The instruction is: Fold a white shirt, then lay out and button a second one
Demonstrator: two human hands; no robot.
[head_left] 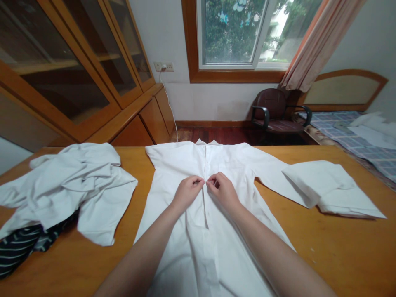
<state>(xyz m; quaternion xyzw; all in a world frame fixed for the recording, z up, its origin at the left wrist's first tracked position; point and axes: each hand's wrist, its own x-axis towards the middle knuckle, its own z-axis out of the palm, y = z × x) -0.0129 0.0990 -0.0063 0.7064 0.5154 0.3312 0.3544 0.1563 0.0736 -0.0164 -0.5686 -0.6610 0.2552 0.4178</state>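
A white long-sleeved shirt (pixel 176 165) lies spread on the wooden table, its collar toward the far edge. Its front placket runs down the middle and gapes just below my hands. My left hand (pixel 189 190) pinches the placket's left edge between thumb and fingers. Close beside it, my right hand (pixel 223 189) pinches the right edge, the fingertips of both hands nearly meeting. Any button between them is too small to make out. The shirt's right-side sleeve stretches out toward a folded white garment (pixel 337 189); the other sleeve is not visible.
A crumpled white garment (pixel 77 177) lies on the left of the table (pixel 355 251), over a black striped cloth (pixel 21 247). Beyond the table are a glass-doored cabinet (pixel 93 53), a dark office chair (pixel 272 109) and a bed (pixel 361 128). A white cord (pixel 168 99) hangs from the wall socket.
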